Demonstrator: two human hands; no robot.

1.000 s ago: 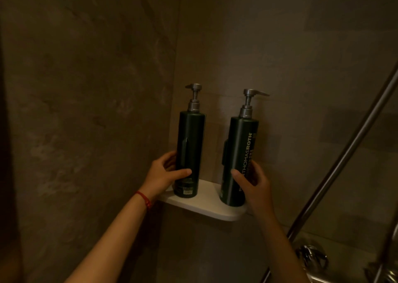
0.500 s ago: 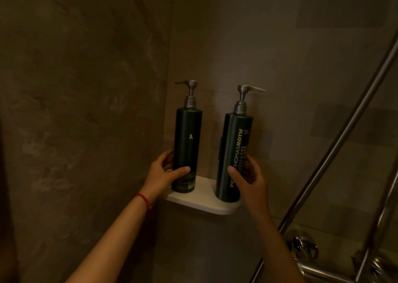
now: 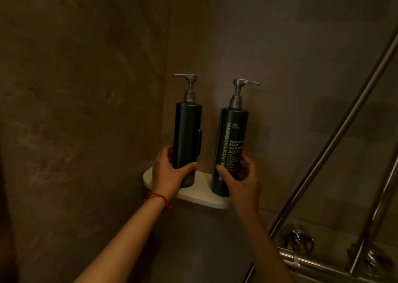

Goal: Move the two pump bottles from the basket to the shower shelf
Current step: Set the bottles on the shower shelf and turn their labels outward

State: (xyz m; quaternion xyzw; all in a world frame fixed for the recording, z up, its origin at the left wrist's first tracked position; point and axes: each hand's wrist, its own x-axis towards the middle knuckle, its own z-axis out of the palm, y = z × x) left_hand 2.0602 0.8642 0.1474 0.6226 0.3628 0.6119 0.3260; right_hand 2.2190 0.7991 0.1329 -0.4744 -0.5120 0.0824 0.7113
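Observation:
Two dark green pump bottles with grey metal pumps stand upright on a white corner shower shelf (image 3: 200, 194). My left hand (image 3: 170, 173) wraps the lower part of the left bottle (image 3: 187, 132), whose spout points left. My right hand (image 3: 241, 179) grips the lower part of the right bottle (image 3: 231, 145), its white label facing me and its spout pointing right. The basket is out of view.
Brown stone-look walls meet in the corner behind the shelf. A slanted metal shower rail (image 3: 336, 145) runs up the right side. Below it sit a chrome valve (image 3: 298, 239) and a horizontal mixer bar (image 3: 323, 263).
The left bottle has been turned so its spout now points left. The right bottle has rotated so its label faces me more. Both hands stay on the bottles.

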